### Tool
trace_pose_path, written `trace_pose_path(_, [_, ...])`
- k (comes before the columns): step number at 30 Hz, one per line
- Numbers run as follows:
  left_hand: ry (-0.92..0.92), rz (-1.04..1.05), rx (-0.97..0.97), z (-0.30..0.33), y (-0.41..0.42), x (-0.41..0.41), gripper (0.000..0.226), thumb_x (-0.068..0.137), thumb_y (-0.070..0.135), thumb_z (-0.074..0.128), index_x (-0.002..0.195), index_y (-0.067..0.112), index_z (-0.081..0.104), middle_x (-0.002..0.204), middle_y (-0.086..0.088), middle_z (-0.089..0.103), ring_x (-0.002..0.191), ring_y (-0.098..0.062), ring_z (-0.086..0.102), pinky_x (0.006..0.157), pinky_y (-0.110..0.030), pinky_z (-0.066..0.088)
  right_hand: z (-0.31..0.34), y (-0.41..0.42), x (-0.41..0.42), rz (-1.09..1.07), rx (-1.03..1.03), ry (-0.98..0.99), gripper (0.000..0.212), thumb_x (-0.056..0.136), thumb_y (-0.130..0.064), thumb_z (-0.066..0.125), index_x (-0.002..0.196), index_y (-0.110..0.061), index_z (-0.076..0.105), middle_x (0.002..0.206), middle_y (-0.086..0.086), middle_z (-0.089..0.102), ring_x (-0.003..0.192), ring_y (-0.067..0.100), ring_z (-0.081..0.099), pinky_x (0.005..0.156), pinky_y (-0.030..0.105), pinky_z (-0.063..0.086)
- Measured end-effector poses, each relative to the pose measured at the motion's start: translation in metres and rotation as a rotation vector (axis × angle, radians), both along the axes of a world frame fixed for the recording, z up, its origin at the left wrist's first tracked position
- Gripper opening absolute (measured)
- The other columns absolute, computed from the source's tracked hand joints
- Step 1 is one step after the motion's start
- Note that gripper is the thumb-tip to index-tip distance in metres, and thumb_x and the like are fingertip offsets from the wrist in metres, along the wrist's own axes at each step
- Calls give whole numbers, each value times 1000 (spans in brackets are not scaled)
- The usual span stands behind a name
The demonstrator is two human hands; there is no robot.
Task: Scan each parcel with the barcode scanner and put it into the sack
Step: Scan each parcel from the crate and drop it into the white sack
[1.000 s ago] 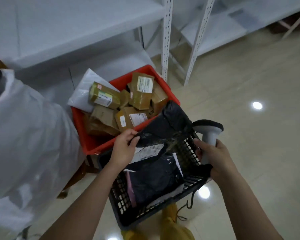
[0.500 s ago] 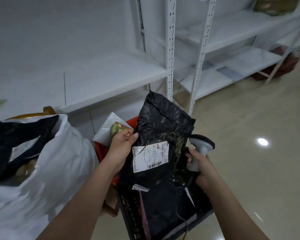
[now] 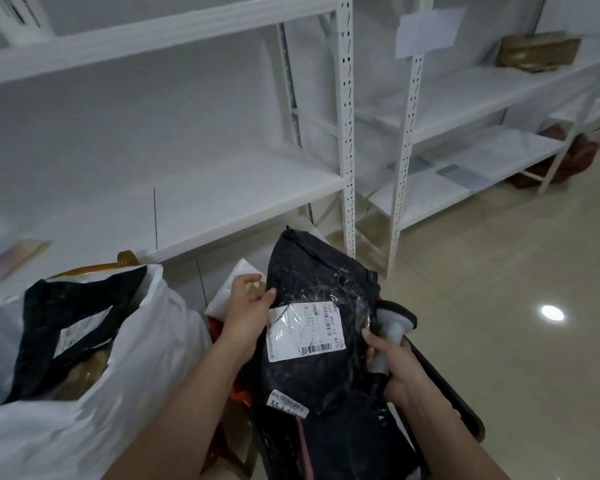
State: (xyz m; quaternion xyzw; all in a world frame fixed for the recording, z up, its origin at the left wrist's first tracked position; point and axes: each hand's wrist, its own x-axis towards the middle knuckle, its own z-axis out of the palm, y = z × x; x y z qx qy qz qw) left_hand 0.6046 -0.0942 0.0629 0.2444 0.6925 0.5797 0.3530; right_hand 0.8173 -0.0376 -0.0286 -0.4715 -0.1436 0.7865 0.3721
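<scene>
My left hand [image 3: 246,315] pinches the left edge of a black plastic parcel [image 3: 321,296] and holds it upright, its white barcode label [image 3: 305,330] facing me. My right hand [image 3: 394,365] grips the grey handle of the barcode scanner [image 3: 394,322], whose black head sits just right of the parcel, partly behind it. The white sack [image 3: 146,348] stands open at the left, with a black labelled parcel and something brownish inside. Under the raised parcel lie more black parcels [image 3: 347,441] in a dark basket.
White metal shelving [image 3: 347,140] runs along the back, with a brown box [image 3: 539,50] on a far right shelf. A red crate [image 3: 217,329] and a white mailer [image 3: 231,285] show behind my left hand. A wooden chair back [image 3: 125,259] pokes up behind the sack. Beige tiled floor lies to the right.
I have lifted the black parcel out of the basket and stood it upright with its label toward me. My view has tilted up and left, bringing the sack into view.
</scene>
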Motion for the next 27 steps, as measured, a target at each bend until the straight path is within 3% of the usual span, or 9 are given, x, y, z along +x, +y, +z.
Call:
trace_pose_path(2, [294, -23, -20, -4, -3, -8, 49, 90, -3, 58, 112, 37, 42, 116, -8, 54, 87, -10, 63, 73, -24, 55, 8, 9, 4, -33, 98, -128, 58, 81, 4, 75, 129, -10, 46, 81, 11, 63, 46, 11, 58, 43, 25, 51])
trace_pose_path(4, [702, -114, -77, -8, -6, -14, 56, 86, 5, 64, 122, 42, 43, 138, -5, 34, 115, -1, 51, 97, -18, 44, 18, 17, 11, 14, 239, -285, 61, 79, 0, 79, 127, -17, 44, 86, 9, 63, 51, 12, 60, 46, 25, 51])
trace_pose_path(6, [969, -264, -159, -15, -3, -19, 64, 83, 27, 73, 137, 42, 41, 154, -1, 22, 141, -14, 25, 117, -39, 24, 29, 24, 17, 77, 384, -381, 59, 78, -1, 80, 121, -22, 46, 86, 6, 64, 52, 9, 62, 48, 23, 51])
trace_pose_path(8, [855, -454, -251, -20, 3, -16, 85, 75, 50, 77, 145, 48, 30, 160, 7, 17, 147, -16, 13, 120, -48, 14, 41, 29, 23, 122, 497, -416, 56, 76, -1, 81, 114, -30, 50, 83, 2, 64, 51, 5, 60, 49, 22, 52])
trace_pose_path(12, [156, -592, -307, -33, 6, 3, 119, 50, 52, 88, 147, 46, 19, 150, 1, 40, 134, -12, 41, 101, -30, 45, 62, 35, 30, 173, 626, -460, 62, 76, -3, 82, 106, -47, 50, 91, 1, 64, 55, 6, 60, 51, 26, 53])
trace_pose_path(17, [78, -384, -246, -50, 9, 16, 137, 44, 50, 92, 155, 35, 13, 156, 4, 29, 141, -19, 33, 113, -48, 35, 68, 41, 47, 256, 653, -365, 69, 77, 5, 78, 124, -37, 50, 72, -5, 65, 58, 11, 58, 53, 25, 52])
trace_pose_path(19, [-94, -397, -234, -51, 11, 18, 133, 43, 43, 92, 154, 30, 20, 147, 2, 44, 129, -17, 49, 105, -45, 44, 67, 42, 52, 278, 654, -351, 68, 78, 8, 77, 125, -32, 49, 70, -9, 65, 57, 7, 59, 53, 22, 50])
trace_pose_path(22, [-85, -516, -305, -47, 12, 21, 118, 37, 45, 94, 142, 17, 47, 119, 7, 64, 106, -7, 63, 94, -34, 52, 67, 44, 54, 263, 655, -342, 68, 78, 9, 75, 125, -32, 48, 78, -6, 68, 63, 4, 64, 55, 21, 52])
trace_pose_path(27, [-66, -609, -343, -47, 12, 24, 66, 50, 41, 91, 103, 6, 73, 102, -7, 75, 101, -22, 70, 99, -41, 50, 66, 48, 51, 254, 685, -490, 58, 79, -1, 80, 119, -29, 49, 87, 5, 62, 65, 11, 60, 59, 27, 54])
